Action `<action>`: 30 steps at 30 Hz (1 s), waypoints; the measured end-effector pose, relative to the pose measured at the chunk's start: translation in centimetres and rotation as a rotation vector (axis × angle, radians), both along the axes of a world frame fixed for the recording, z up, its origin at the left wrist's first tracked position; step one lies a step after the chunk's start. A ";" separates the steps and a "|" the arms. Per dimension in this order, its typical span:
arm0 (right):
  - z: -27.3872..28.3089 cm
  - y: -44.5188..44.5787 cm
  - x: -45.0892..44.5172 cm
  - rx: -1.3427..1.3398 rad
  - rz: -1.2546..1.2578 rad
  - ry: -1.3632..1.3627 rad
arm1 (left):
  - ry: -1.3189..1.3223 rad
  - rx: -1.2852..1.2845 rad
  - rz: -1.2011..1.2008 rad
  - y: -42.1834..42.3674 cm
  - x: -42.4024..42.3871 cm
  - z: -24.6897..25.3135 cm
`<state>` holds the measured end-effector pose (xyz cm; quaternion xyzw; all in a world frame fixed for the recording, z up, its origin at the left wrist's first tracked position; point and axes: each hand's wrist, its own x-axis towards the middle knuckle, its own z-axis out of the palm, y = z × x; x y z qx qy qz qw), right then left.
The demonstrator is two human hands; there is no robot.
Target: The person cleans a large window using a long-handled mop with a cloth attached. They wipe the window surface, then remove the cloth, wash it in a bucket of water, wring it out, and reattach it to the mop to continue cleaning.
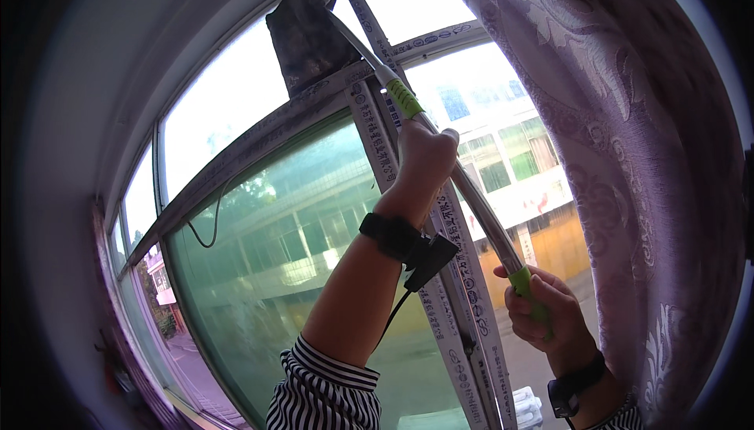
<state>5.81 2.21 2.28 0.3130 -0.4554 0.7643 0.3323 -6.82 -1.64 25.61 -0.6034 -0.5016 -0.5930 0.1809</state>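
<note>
A metal telescopic pole (486, 212) with green grips slants up across the window frame. My left hand (427, 153) is wrapped around it just below the upper green grip. Lower down, my right hand (545, 312) is closed on the green grip at the pole's bottom end. At the pole's top end a dark grey cloth (309, 32) hangs against the upper window pane, beside the upright frame bar. How the cloth is joined to the pole cannot be made out. Both wrists wear black straps with small devices.
A patterned purple curtain (624, 153) hangs close on the right. The green-tinted window pane (283, 241) fills the middle left, with a thin cable (218, 218) looping over it. The window frame (471, 288) bears printed film. A white wall (76, 106) curves along the left.
</note>
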 end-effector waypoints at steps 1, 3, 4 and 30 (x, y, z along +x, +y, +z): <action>-0.6 -0.4 -0.3 0.000 -0.014 -0.016 | -0.020 -0.017 -0.024 -0.4 -0.2 -0.6; -2.0 -1.7 -1.2 -0.029 0.037 -0.050 | -0.003 0.001 -0.054 -1.6 -0.9 -2.4; -3.1 -1.9 -1.6 -0.043 0.068 -0.084 | 0.005 0.013 -0.085 -2.0 -1.1 -3.4; 1.5 -3.7 -7.9 -0.045 0.100 -0.066 | 0.032 -0.076 0.100 -4.7 -6.2 2.2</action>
